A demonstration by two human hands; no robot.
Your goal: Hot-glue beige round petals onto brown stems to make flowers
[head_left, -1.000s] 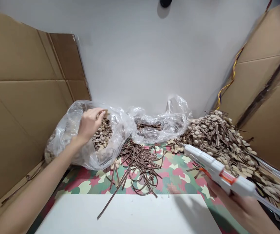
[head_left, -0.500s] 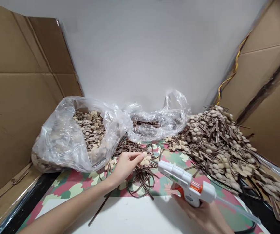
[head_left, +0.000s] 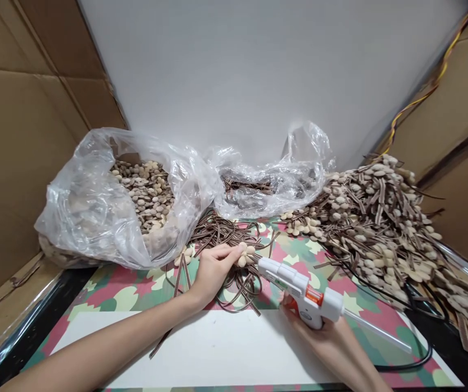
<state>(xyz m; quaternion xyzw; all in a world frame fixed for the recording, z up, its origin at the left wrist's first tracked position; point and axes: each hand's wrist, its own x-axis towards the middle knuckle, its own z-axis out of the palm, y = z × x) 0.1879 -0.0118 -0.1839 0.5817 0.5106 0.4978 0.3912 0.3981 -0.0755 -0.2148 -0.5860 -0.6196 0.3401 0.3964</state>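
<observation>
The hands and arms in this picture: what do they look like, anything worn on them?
Human, both of them. The left hand and right hand have no gloves. The left forearm and right forearm show no sleeves, watch or bracelet.

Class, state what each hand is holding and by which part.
The left hand pinches a cream flower-shaped piece by its edge, between thumb and fingertips. The right hand grips a white glue gun by its handle.
</observation>
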